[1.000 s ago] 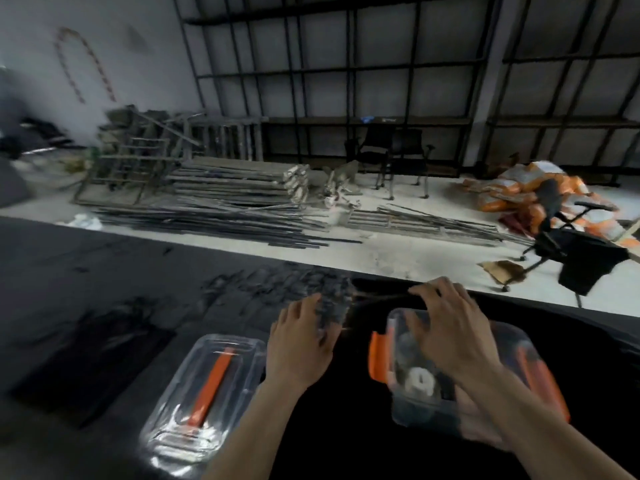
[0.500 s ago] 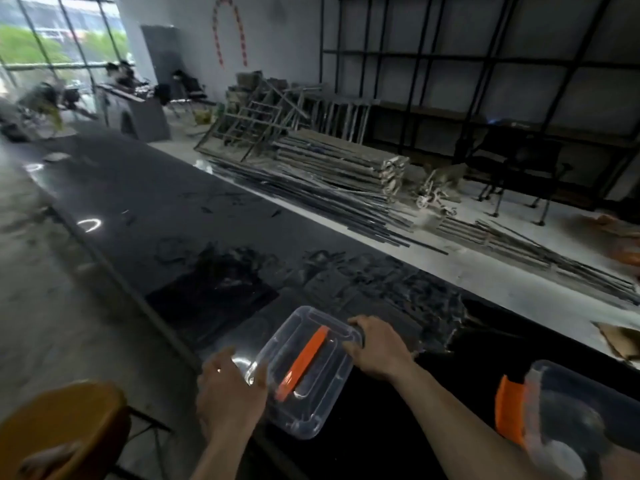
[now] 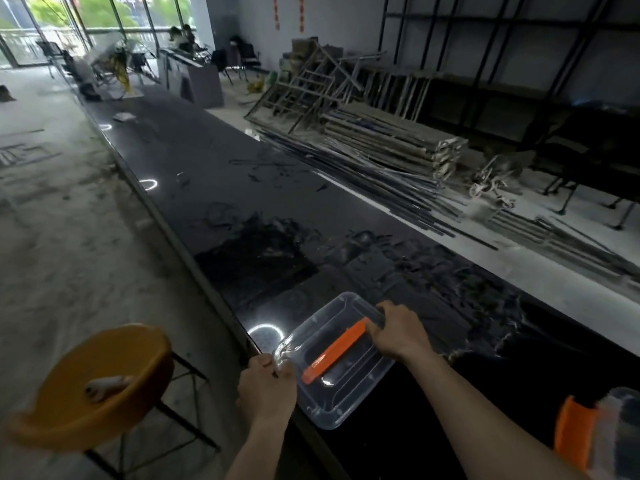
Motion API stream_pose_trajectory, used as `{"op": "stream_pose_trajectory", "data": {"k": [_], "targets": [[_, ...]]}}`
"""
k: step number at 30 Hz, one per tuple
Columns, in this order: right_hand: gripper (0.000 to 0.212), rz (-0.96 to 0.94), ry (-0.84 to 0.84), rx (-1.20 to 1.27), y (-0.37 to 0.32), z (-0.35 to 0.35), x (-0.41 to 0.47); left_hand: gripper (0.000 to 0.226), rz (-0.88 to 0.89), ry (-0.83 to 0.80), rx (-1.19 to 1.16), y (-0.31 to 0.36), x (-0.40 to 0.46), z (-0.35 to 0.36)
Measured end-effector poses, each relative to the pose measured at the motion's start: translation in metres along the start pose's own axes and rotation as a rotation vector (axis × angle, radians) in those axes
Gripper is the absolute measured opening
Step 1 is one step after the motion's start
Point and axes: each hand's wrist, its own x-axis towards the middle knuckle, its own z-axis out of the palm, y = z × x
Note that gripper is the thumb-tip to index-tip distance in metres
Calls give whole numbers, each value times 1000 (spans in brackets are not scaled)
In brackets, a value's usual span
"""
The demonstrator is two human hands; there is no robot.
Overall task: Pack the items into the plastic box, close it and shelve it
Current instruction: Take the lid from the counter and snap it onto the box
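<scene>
Here the clear lid (image 3: pixel 334 358) with its orange handle (image 3: pixel 334 353) is gripped at both ends, its long axis running 7 to 1 o'clock: left hand (image 3: pixel 266 388) fingers curled on the near end, right hand (image 3: pixel 398 332) on the far. The plastic box (image 3: pixel 602 434) lies at 4 o'clock, nearer the right hand.

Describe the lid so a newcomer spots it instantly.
On the long black counter, at its near edge beside the yellow stool, lies a clear rectangular lid gripped by the left hand and right hand. Its orange centre handle sets it apart.
</scene>
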Motion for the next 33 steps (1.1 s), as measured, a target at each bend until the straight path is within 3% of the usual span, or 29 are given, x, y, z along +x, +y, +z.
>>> {"op": "stream_pose_trajectory", "data": {"k": [4, 11, 17, 19, 22, 24, 27, 33], "targets": [[54, 55, 15, 103, 2, -15, -7, 45, 30, 28, -55, 16, -4, -1], [48, 129, 146, 222, 9, -74, -26, 40, 235, 4, -310, 76, -4, -7], [15, 170, 354, 330, 32, -150, -67, 32, 492, -50, -392, 152, -27, -5], [14, 197, 438, 379, 47, -174, -86, 33, 592, -92, -410, 177, -46, 2], [42, 297, 549, 459, 83, -202, -116, 35, 713, -175, -451, 206, -86, 22], [47, 369, 604, 472, 113, -215, -139, 34, 782, -252, -449, 219, -116, 38], [42, 482, 696, 480, 156, -232, -182, 26, 868, -390, -437, 227, -161, 64], [30, 680, 848, 407, 224, -229, -270, 38, 990, -607, -302, 205, -237, 110]]}}
